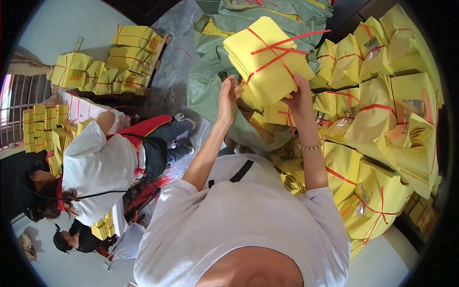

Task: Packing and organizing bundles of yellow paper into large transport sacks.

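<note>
A bundle of yellow paper [267, 52], tied crosswise with red strips, is held up in front of me over a big green woven sack [205, 86]. My right hand [301, 93] grips the bundle by its lower right corner, with the thumb on top and the other fingers mostly hidden. Beside the bundle's left edge is my left hand [227, 98], its fingers loosely bent and apart, with nothing visible in them. Loose red strip ends stick out to the right of the bundle. Below it, another tied yellow bundle [279, 114] lies in the sack's mouth.
Yellow packets with red ties [377, 107] are piled high along my right. More yellow bundles [129, 57] sit on a pallet at the far left. A person in a white shirt [103, 167] works at my left by stacked bundles [43, 126]; another person [79, 239] is behind.
</note>
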A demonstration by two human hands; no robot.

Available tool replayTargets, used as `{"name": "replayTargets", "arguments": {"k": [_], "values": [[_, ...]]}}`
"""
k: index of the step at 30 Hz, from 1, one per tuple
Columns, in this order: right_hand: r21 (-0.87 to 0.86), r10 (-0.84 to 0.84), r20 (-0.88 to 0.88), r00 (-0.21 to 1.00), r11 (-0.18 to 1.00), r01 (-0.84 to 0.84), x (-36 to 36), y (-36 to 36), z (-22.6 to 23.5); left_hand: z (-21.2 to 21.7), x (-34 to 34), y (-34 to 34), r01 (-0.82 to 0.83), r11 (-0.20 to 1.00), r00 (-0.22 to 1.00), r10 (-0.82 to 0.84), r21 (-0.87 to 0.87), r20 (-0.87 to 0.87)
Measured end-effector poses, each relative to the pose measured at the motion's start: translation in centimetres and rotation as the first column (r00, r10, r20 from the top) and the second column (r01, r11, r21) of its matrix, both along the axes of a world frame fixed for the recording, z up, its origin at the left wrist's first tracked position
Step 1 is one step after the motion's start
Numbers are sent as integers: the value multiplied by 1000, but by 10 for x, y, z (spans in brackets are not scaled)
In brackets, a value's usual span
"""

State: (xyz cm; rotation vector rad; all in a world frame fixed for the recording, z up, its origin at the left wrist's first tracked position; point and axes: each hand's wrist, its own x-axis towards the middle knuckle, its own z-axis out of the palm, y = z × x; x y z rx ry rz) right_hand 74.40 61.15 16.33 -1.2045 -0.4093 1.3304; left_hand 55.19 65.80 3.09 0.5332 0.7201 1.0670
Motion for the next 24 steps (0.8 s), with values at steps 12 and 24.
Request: {"name": "replayTargets", "arguments": {"k": [12, 24], "values": [[-65, 6, 84, 996, 998, -1, 5, -4, 0, -51, -42, -10, 482, 796, -516, -81, -367, -853], [-62, 50, 101, 994, 997, -43, -10, 1, -1, -92, -97, 4, 617, 786, -531, 401, -16, -746]]}}
